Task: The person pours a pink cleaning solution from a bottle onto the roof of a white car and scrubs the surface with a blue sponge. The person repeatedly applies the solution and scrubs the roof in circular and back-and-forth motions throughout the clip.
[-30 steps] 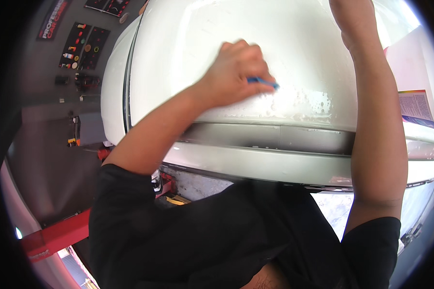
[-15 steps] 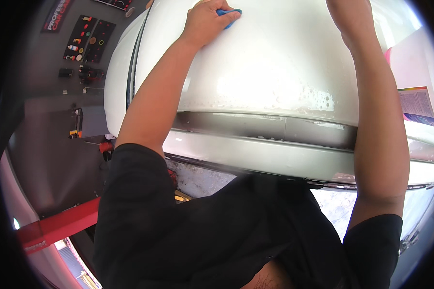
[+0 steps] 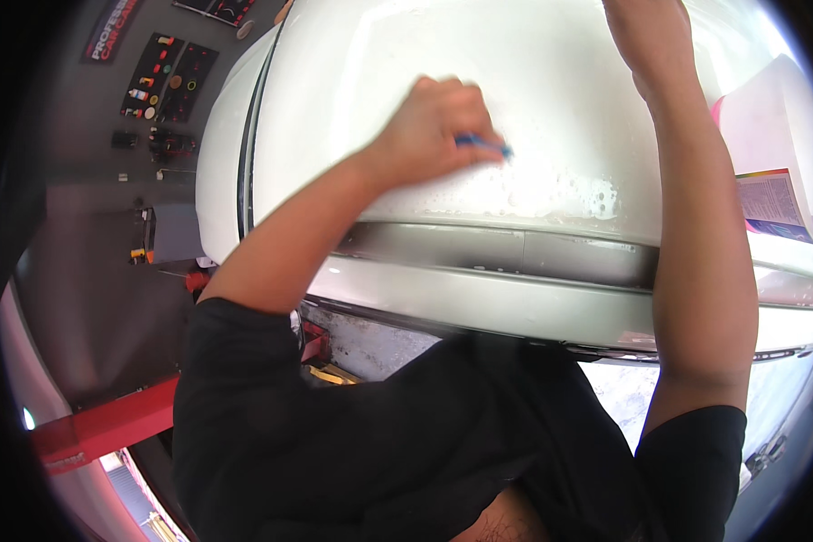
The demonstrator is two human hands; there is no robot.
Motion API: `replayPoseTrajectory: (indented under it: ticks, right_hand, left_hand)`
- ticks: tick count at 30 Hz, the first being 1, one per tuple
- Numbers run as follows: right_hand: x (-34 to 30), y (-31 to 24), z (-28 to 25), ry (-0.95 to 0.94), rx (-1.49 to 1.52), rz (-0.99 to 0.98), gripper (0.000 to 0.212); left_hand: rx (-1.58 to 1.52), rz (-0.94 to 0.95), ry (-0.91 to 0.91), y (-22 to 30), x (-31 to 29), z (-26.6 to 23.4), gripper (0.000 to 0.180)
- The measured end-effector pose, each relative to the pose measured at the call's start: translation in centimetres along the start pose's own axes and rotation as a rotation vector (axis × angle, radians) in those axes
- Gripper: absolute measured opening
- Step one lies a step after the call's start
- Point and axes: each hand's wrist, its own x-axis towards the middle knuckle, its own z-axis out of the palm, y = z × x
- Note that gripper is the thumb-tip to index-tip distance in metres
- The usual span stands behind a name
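My left hand (image 3: 438,131), slightly smeared by motion, is closed round a small flat blue piece (image 3: 481,143). Only its thin edge shows past the fingers, so its exact kind is unclear. The hand is over the wet white car panel (image 3: 406,45); whether the blue piece touches the paint I cannot tell. Droplets and a foamy patch (image 3: 596,199) lie on the panel to the right of that hand. My right hand (image 3: 650,41) is at the far right of the panel, its fingers cut off by the upper edge.
A grey recessed strip (image 3: 479,248) runs along the panel's near side, with a white sill below. Dark wall boards (image 3: 154,77) with small items hang at left. A red beam (image 3: 108,425) stands lower left. A white container with a printed label (image 3: 777,203) is at right.
My left hand has moved nearer and to the right across the panel, still holding the blue piece. My right hand has shifted only slightly.
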Motion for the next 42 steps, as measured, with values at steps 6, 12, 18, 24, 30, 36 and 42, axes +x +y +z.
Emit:
replayPoseTrajectory:
  ticks: [6,12,18,24,30,36,42]
  right_hand:
    - [-0.6,-0.8,0.1,-0.08,0.001,0.019,0.071]
    - [-1.2,-0.5,0.5,-0.022,-0.022,-0.071,0.071]
    - [-0.9,-0.9,0.6,-0.041,0.045,-0.006,0.071]
    - [-0.7,-1.4,1.1,-0.069,0.002,0.022,0.071]
    - [-0.2,0.1,1.2,-0.022,0.025,0.003,0.07]
    - [-1.1,-0.9,0.9,-0.063,-0.048,-0.119,0.068]
    - [-1.3,-0.8,0.7,-0.087,-0.104,-0.116,0.068]
  left_hand:
    - [-0.07,-0.845,0.238,-9.4,-2.3,-4.4,0.024]
    - [0.094,-0.279,0.011,-2.4,-3.1,-2.3,0.024]
    - [0.046,-0.532,0.177,-6.0,-4.4,-2.8,0.021]
    - [0.058,-0.594,0.228,-6.3,-4.6,-3.6,0.022]
    - [-0.003,-0.164,0.007,0.5,-4.1,-2.2,0.021]
    - [0.136,-0.878,0.328,-12.0,-9.4,-6.0,0.031]
    - [0.04,-0.244,-0.028,1.3,-3.9,-1.9,0.028]
